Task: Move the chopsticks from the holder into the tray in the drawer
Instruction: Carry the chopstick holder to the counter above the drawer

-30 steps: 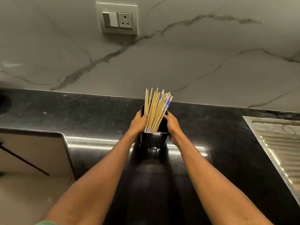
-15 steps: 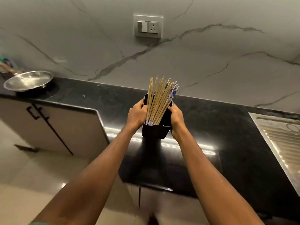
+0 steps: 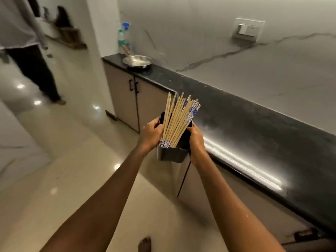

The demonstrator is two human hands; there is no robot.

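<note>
I grip the holder (image 3: 172, 153) between my left hand (image 3: 151, 132) and right hand (image 3: 195, 138), off the counter (image 3: 254, 124), the chopsticks (image 3: 179, 120) leaning loose inside. I should carry it level so none slide out; no drawer or tray shows.

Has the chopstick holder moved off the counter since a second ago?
Yes. The holder, gripped by both hands, now hangs past the black counter's front edge, over the floor.

One holder (image 3: 171, 155) — two hands — one pan (image 3: 137, 61), two bottles (image 3: 123, 39).
</note>
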